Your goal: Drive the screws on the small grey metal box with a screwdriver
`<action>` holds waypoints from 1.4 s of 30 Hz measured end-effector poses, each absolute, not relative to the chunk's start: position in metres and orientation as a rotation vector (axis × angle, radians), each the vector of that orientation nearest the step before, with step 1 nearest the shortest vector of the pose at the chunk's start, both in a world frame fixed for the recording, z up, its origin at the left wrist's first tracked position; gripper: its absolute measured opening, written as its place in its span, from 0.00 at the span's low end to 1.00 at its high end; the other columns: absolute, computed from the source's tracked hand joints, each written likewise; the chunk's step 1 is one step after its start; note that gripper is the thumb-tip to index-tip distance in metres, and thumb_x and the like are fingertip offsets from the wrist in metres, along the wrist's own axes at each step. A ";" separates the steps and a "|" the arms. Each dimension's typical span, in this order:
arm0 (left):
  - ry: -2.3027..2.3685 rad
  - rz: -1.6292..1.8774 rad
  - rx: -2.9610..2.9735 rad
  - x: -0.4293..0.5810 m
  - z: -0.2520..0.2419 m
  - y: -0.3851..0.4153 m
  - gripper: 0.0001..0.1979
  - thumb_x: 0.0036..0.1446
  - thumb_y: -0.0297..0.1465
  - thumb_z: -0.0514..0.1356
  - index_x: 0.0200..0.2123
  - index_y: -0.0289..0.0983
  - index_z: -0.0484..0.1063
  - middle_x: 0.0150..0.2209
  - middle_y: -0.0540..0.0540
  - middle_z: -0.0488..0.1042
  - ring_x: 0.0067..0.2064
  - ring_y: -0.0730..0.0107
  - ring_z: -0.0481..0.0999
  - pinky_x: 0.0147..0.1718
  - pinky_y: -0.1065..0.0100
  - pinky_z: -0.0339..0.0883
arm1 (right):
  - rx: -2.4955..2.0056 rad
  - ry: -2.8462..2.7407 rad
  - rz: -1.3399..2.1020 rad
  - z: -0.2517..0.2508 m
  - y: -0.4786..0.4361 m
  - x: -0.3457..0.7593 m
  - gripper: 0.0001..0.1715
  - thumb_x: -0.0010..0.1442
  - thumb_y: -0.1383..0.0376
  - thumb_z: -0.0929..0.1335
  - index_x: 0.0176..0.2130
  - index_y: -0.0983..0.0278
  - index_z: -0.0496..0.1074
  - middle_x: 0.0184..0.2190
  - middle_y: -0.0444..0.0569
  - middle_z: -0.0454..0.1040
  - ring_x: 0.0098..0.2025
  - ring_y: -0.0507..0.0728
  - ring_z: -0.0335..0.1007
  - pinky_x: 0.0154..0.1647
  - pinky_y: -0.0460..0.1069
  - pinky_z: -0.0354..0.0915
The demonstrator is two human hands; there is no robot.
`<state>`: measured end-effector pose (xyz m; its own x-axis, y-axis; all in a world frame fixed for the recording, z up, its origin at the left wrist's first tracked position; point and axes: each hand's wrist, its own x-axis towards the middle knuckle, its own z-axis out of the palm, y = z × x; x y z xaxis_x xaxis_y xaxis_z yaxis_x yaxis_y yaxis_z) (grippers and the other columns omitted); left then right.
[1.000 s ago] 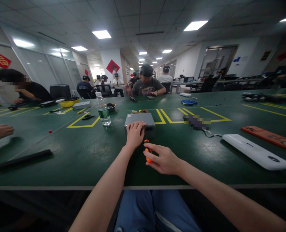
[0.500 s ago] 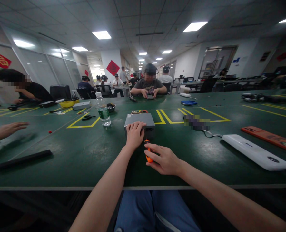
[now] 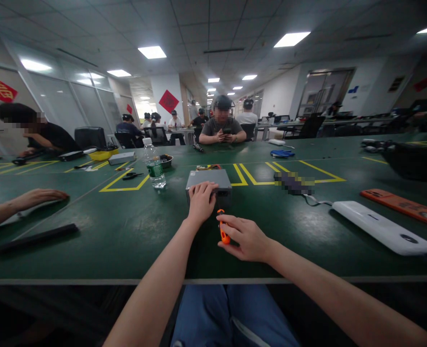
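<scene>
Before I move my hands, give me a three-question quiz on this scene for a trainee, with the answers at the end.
1. Multiple choice. What is the right hand holding?
A) a phone
B) an orange-handled tool
C) a blue glove

2. True or false. In this view, the clear bottle with the green label stands to the right of the gray box.

3. Short answer. What is the left hand resting on?

Key:
1. B, an orange-handled tool.
2. False; the bottle stands to the left of the box.
3. The gray box.
</scene>
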<state>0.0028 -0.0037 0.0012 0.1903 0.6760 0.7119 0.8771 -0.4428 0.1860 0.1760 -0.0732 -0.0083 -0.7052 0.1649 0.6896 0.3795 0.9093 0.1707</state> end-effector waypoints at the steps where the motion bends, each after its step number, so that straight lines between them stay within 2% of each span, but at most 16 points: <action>1: -1.480 -1.104 -2.202 0.003 0.001 -0.004 0.15 0.57 0.26 0.53 0.47 0.45 0.66 0.52 0.49 0.70 0.55 0.64 0.64 0.53 0.58 0.49 | -0.385 -2.347 -0.382 -0.009 -0.073 0.176 0.16 0.61 0.59 0.62 0.46 0.67 0.62 0.47 0.61 0.68 0.46 0.59 0.70 0.40 0.51 0.70; 7: -1.471 -1.116 -2.204 0.003 0.001 -0.003 0.15 0.57 0.26 0.53 0.47 0.45 0.66 0.52 0.49 0.70 0.55 0.64 0.64 0.52 0.58 0.50 | -0.367 -2.442 -0.405 -0.003 -0.076 0.174 0.21 0.64 0.60 0.58 0.53 0.67 0.59 0.49 0.62 0.66 0.50 0.60 0.67 0.42 0.52 0.69; 11: -1.468 -1.108 -2.212 0.003 0.001 -0.004 0.15 0.57 0.26 0.53 0.47 0.44 0.66 0.52 0.49 0.70 0.55 0.65 0.64 0.53 0.58 0.49 | -0.390 -2.365 -0.442 -0.004 -0.076 0.174 0.17 0.64 0.58 0.60 0.48 0.66 0.63 0.47 0.62 0.66 0.46 0.60 0.69 0.39 0.52 0.69; 15: -1.458 -1.114 -2.206 0.002 0.001 -0.004 0.15 0.57 0.26 0.53 0.47 0.44 0.66 0.52 0.49 0.70 0.55 0.65 0.64 0.52 0.58 0.49 | -0.387 -2.334 -0.384 -0.007 -0.074 0.174 0.17 0.63 0.56 0.61 0.44 0.67 0.62 0.46 0.61 0.68 0.43 0.58 0.71 0.39 0.50 0.70; 18: -1.453 -1.118 -2.202 0.002 0.000 -0.003 0.15 0.57 0.26 0.53 0.47 0.44 0.66 0.51 0.50 0.70 0.55 0.65 0.64 0.52 0.59 0.49 | -0.401 -2.389 -0.329 -0.006 -0.075 0.174 0.21 0.62 0.56 0.61 0.48 0.69 0.60 0.48 0.62 0.67 0.48 0.60 0.69 0.42 0.51 0.69; 20: -1.456 -1.116 -2.201 0.002 0.000 -0.002 0.15 0.57 0.26 0.53 0.47 0.45 0.66 0.52 0.50 0.70 0.54 0.65 0.64 0.52 0.59 0.49 | -0.397 -2.436 -0.342 -0.004 -0.076 0.175 0.20 0.63 0.58 0.60 0.51 0.68 0.60 0.50 0.62 0.65 0.49 0.60 0.68 0.43 0.52 0.69; 25: -1.466 -1.112 -2.199 0.002 0.000 -0.003 0.14 0.57 0.26 0.53 0.47 0.45 0.66 0.51 0.50 0.70 0.55 0.65 0.64 0.52 0.58 0.49 | -0.373 -2.348 -0.381 -0.005 -0.075 0.175 0.16 0.63 0.60 0.61 0.47 0.67 0.62 0.46 0.61 0.68 0.45 0.60 0.71 0.40 0.52 0.70; 28: -1.459 -1.118 -2.204 0.002 0.001 -0.003 0.15 0.57 0.26 0.54 0.47 0.44 0.66 0.52 0.50 0.70 0.55 0.66 0.64 0.52 0.59 0.49 | -0.392 -2.307 -0.325 -0.007 -0.074 0.175 0.18 0.62 0.57 0.63 0.46 0.68 0.61 0.46 0.61 0.70 0.43 0.59 0.72 0.40 0.51 0.70; 31: -1.455 -1.123 -2.204 0.002 0.000 -0.003 0.15 0.56 0.26 0.54 0.47 0.45 0.66 0.52 0.51 0.70 0.55 0.66 0.64 0.52 0.59 0.49 | -0.383 -2.362 -0.293 -0.006 -0.075 0.176 0.22 0.62 0.56 0.60 0.49 0.69 0.60 0.48 0.63 0.68 0.47 0.60 0.70 0.43 0.51 0.69; 33: -1.458 -1.122 -2.200 0.002 0.000 -0.003 0.15 0.56 0.26 0.54 0.47 0.45 0.66 0.51 0.50 0.70 0.55 0.65 0.64 0.52 0.59 0.49 | -0.376 -2.427 -0.315 -0.004 -0.076 0.176 0.21 0.64 0.59 0.58 0.53 0.69 0.59 0.50 0.63 0.66 0.49 0.60 0.68 0.43 0.52 0.69; 36: -1.460 -1.113 -2.205 0.003 0.001 -0.003 0.15 0.57 0.26 0.54 0.47 0.44 0.66 0.52 0.50 0.70 0.55 0.65 0.64 0.53 0.59 0.49 | -0.373 -2.450 -0.404 -0.002 -0.077 0.176 0.19 0.65 0.60 0.58 0.53 0.65 0.61 0.51 0.61 0.66 0.46 0.60 0.70 0.40 0.52 0.69; 42: -1.466 -1.116 -2.204 0.003 0.001 -0.004 0.15 0.57 0.27 0.54 0.47 0.44 0.66 0.52 0.49 0.70 0.55 0.65 0.64 0.52 0.59 0.50 | -0.382 -2.319 -0.387 -0.005 -0.075 0.177 0.18 0.62 0.56 0.63 0.45 0.67 0.64 0.46 0.59 0.71 0.38 0.57 0.72 0.35 0.50 0.69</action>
<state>0.0028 -0.0036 0.0012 0.1923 0.6657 0.7210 0.8722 -0.4527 0.1853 0.1767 -0.0746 -0.0052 -0.6805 0.1576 0.7156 0.3817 0.9099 0.1626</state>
